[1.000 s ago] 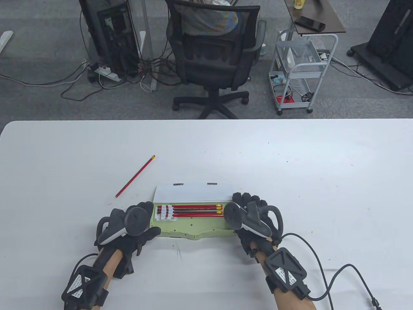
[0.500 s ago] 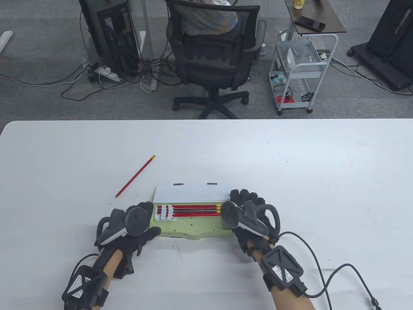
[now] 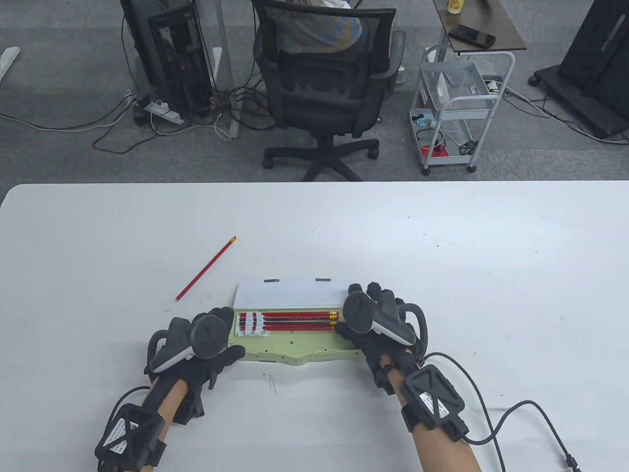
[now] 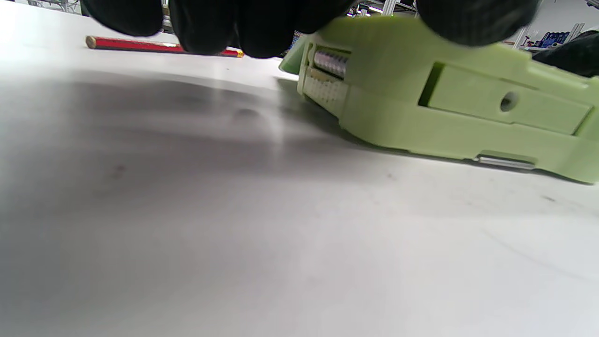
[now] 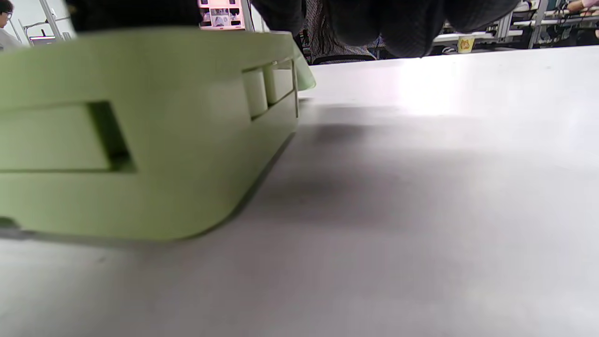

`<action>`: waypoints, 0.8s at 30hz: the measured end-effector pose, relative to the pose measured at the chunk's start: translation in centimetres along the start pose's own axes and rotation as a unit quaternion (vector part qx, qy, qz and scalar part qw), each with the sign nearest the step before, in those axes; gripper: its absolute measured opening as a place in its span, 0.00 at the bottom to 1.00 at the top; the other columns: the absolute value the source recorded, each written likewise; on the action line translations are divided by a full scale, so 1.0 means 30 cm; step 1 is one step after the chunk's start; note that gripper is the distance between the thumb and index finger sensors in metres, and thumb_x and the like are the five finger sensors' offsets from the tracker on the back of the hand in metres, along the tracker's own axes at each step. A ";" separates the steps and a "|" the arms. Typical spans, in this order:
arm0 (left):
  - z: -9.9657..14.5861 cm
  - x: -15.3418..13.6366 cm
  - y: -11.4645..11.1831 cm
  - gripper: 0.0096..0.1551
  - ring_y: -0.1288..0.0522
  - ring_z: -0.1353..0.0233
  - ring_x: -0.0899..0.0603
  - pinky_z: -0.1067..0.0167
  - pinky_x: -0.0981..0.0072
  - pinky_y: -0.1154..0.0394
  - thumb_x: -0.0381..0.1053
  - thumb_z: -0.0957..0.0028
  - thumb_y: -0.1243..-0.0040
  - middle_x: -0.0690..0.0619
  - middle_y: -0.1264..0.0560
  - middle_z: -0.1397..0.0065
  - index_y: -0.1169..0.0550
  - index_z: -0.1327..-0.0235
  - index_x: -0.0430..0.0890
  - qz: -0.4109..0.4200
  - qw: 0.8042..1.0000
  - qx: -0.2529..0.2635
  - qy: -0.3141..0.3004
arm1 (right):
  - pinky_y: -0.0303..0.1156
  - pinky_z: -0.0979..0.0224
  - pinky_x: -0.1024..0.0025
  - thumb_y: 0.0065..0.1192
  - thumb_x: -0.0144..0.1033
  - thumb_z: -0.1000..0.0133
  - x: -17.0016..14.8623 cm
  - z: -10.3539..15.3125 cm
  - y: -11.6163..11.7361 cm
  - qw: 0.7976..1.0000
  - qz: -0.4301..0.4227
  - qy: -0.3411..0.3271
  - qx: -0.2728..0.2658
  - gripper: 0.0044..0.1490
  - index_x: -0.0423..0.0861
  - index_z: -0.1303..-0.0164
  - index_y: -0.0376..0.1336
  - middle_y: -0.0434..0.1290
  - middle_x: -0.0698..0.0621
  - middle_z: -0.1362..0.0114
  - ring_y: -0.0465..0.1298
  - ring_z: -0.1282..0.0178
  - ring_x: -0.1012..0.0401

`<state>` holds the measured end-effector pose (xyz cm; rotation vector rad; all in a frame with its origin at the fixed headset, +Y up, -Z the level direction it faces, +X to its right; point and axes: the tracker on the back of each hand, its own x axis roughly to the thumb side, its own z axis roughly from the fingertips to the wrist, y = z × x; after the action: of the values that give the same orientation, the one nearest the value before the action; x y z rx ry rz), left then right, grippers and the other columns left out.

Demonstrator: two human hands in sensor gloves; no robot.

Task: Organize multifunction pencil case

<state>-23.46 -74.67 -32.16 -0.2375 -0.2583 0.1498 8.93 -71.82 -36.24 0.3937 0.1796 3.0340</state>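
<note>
Table view, case: the pale green plastic multifunction pencil case (image 3: 295,351) lies open near the white table's (image 3: 491,255) near edge, its white lid (image 3: 290,294) folded back toward the far edge; three red pencils with yellow ends (image 3: 300,319) lie side by side in its tray.
Table view, loose pencil: one red wooden pencil (image 3: 206,268) lies slantwise on the table, left of the case and apart from it, unmoved since a second ago.
Table view, left hand: the black-gloved left hand (image 3: 206,344) grips the case's left end, fingers over the far corner and thumb along the front wall; it has not shifted.
Table view, right hand: the black-gloved right hand (image 3: 378,319) covers the case's right end and has slid leftward and toward the lid since the earlier frame, its tracker now over the pencils' yellow ends.
Left wrist view: the fingertips (image 4: 206,23) curl over the case's (image 4: 449,107) top edge; the loose pencil (image 4: 159,45) lies behind.
Right wrist view: the case's (image 5: 140,140) green wall rests flat on the table (image 5: 421,187); dark fingers (image 5: 383,28) hang over its top edge, but whether they clasp it or merely rest there, I cannot tell.
</note>
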 end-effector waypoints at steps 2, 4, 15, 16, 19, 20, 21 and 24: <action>0.000 0.001 0.000 0.54 0.38 0.18 0.27 0.31 0.26 0.38 0.67 0.56 0.49 0.38 0.39 0.14 0.45 0.19 0.43 -0.002 1.000 0.000 0.001 | 0.58 0.24 0.27 0.54 0.57 0.47 0.008 0.001 0.000 1.000 0.008 -0.002 -0.003 0.59 0.35 0.14 0.46 0.49 0.23 0.17 0.58 0.22 0.25; 0.000 0.001 0.001 0.54 0.38 0.18 0.27 0.30 0.26 0.38 0.67 0.56 0.49 0.38 0.39 0.14 0.45 0.19 0.43 -0.003 1.000 0.000 0.001 | 0.58 0.24 0.27 0.54 0.57 0.47 0.014 0.004 0.000 1.000 0.012 -0.003 -0.007 0.59 0.33 0.14 0.45 0.49 0.23 0.17 0.58 0.22 0.26; -0.001 0.000 0.001 0.54 0.38 0.18 0.27 0.31 0.26 0.38 0.67 0.56 0.49 0.38 0.39 0.14 0.45 0.19 0.43 0.001 1.000 -0.001 -0.001 | 0.59 0.24 0.28 0.55 0.57 0.44 -0.008 0.066 -0.054 0.999 -0.048 -0.015 -0.021 0.59 0.32 0.14 0.45 0.51 0.25 0.17 0.60 0.22 0.27; -0.001 0.000 0.002 0.54 0.38 0.18 0.27 0.30 0.26 0.38 0.67 0.56 0.49 0.38 0.39 0.14 0.45 0.19 0.43 0.001 1.000 -0.001 -0.001 | 0.58 0.24 0.28 0.55 0.58 0.45 -0.015 0.071 -0.056 0.998 -0.054 -0.024 -0.013 0.59 0.31 0.14 0.45 0.51 0.24 0.17 0.59 0.21 0.26; -0.001 -0.001 0.002 0.54 0.38 0.18 0.27 0.31 0.26 0.38 0.67 0.56 0.49 0.38 0.39 0.14 0.45 0.19 0.43 0.001 1.000 -0.002 0.000 | 0.55 0.23 0.27 0.56 0.58 0.45 -0.035 0.082 -0.044 0.994 -0.075 -0.072 0.032 0.63 0.28 0.14 0.41 0.46 0.23 0.17 0.55 0.20 0.26; -0.002 -0.001 0.002 0.54 0.38 0.18 0.27 0.31 0.26 0.38 0.67 0.56 0.49 0.38 0.39 0.14 0.45 0.19 0.43 0.002 1.000 -0.003 0.000 | 0.55 0.23 0.27 0.57 0.58 0.46 -0.038 0.084 -0.034 0.993 -0.078 -0.082 0.047 0.64 0.28 0.15 0.40 0.45 0.23 0.17 0.55 0.20 0.26; -0.002 -0.002 0.003 0.54 0.38 0.18 0.27 0.30 0.26 0.38 0.67 0.56 0.49 0.38 0.40 0.14 0.45 0.19 0.43 0.003 1.000 -0.005 0.001 | 0.54 0.23 0.28 0.57 0.58 0.46 -0.039 0.086 -0.022 0.991 -0.075 -0.089 0.061 0.66 0.27 0.15 0.38 0.44 0.22 0.17 0.54 0.20 0.26; -0.001 -0.006 0.009 0.55 0.39 0.18 0.26 0.30 0.25 0.39 0.68 0.57 0.49 0.37 0.41 0.14 0.45 0.18 0.44 0.004 1.000 -0.008 0.003 | 0.54 0.23 0.28 0.58 0.57 0.46 -0.035 0.083 0.004 0.990 -0.051 -0.102 0.083 0.67 0.26 0.16 0.37 0.43 0.22 0.17 0.54 0.20 0.26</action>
<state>-23.67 -74.44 -32.29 -0.2556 -0.2519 0.1557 10.57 -71.76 -34.10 0.6808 0.4265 2.8624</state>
